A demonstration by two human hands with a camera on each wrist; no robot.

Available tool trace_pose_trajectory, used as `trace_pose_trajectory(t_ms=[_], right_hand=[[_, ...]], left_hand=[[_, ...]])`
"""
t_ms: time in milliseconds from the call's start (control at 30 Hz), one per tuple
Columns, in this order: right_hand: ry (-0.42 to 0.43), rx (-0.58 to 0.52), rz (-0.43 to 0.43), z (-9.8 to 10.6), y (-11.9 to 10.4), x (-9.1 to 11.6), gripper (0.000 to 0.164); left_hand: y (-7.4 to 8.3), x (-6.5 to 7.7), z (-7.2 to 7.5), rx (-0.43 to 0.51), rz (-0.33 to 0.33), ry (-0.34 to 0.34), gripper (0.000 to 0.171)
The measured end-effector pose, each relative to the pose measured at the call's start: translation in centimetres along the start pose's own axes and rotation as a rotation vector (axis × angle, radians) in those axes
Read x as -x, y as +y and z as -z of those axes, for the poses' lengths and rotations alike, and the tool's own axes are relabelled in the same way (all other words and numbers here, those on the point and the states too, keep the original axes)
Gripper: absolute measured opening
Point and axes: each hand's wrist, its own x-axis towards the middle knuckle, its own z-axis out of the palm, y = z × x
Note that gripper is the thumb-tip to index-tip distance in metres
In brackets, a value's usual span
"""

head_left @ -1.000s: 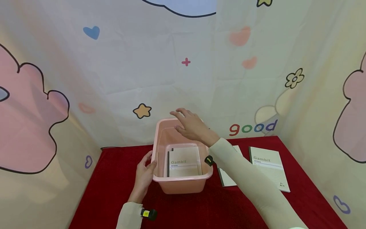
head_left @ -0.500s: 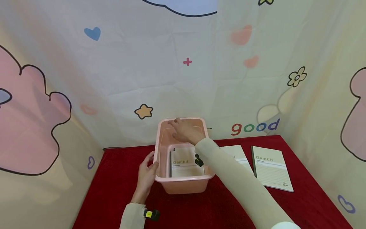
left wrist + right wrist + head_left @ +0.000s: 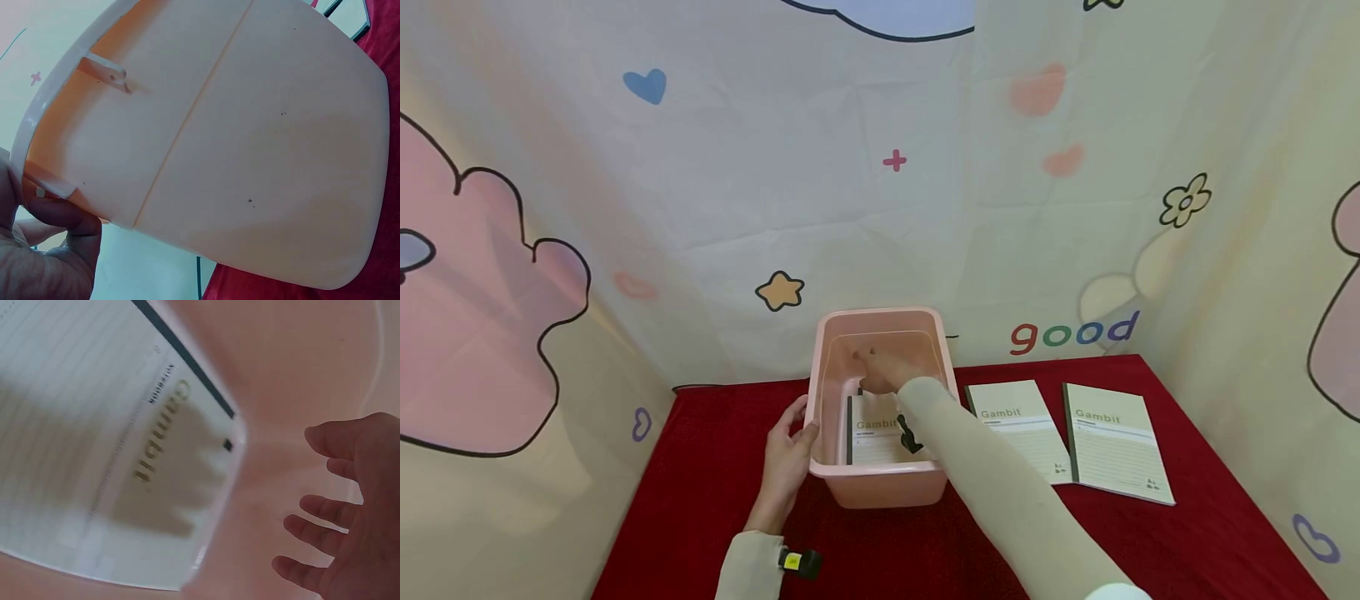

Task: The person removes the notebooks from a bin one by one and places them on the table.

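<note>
A pink plastic tub [image 3: 883,490] stands at the middle of the table, tilted a little in the left wrist view. My left hand [image 3: 787,460] grips its left rim, thumb and fingers curled at the edge. Inside the tub lies a notebook [image 3: 871,442] marked "Gambit", with a dark spine strip. My right hand [image 3: 885,369] reaches down into the tub above the notebook's far end, holding nothing. In the right wrist view its fingers [image 3: 315,537] are spread and lightly bent, beside the notebook's top edge; the hand's shadow falls on the cover.
Two more Gambit notebooks, a nearer one [image 3: 1018,429] and an outer one [image 3: 1120,442], lie side by side right of the tub. A red cloth [image 3: 715,467] covers the table. Behind it hangs a pale printed curtain [image 3: 730,183].
My right hand has come down from above the tub's far rim into the tub. The left hand stays on the rim. The notebook on the right has become more visible as the arm shifted.
</note>
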Motion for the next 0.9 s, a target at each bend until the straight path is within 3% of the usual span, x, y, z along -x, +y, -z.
trace_pose_trajectory(t_ms=[67, 133, 233, 300, 533, 767, 900], right_hand=[[-0.03, -0.072, -0.026, -0.7, 0.2, 0.0, 0.051], [-0.061, -0.037, 0.001, -1.3, 0.5, -0.1, 0.061], [-0.121, -0.065, 0.001, -2.0, 0.9, -0.5, 0.065], [-0.134, -0.017, 0.007, -2.3, 1.0, -0.6, 0.062], [-0.286, -0.023, -0.125, -3.5, 1.7, -1.6, 0.064], [-0.398, 0.114, -0.119, -3.8, 1.8, -1.3, 0.065], [-0.378, 0.195, -0.088, -3.9, 1.8, -1.1, 0.064]], left_hand=[[-0.1, 0.0, 0.0, 0.002, 0.0, -0.002, 0.049], [-0.1, 0.0, -0.1, 0.006, 0.004, -0.005, 0.049], [-0.1, 0.0, -0.1, 0.009, 0.012, -0.009, 0.049], [0.0, 0.0, -0.1, 0.013, 0.013, -0.007, 0.049], [0.1, 0.0, 0.1, 0.006, 0.021, 0.005, 0.05], [-0.2, 0.0, 0.0, 0.002, 0.015, 0.0, 0.049], [-0.3, 0.0, 0.1, -0.007, 0.023, 0.007, 0.049]])
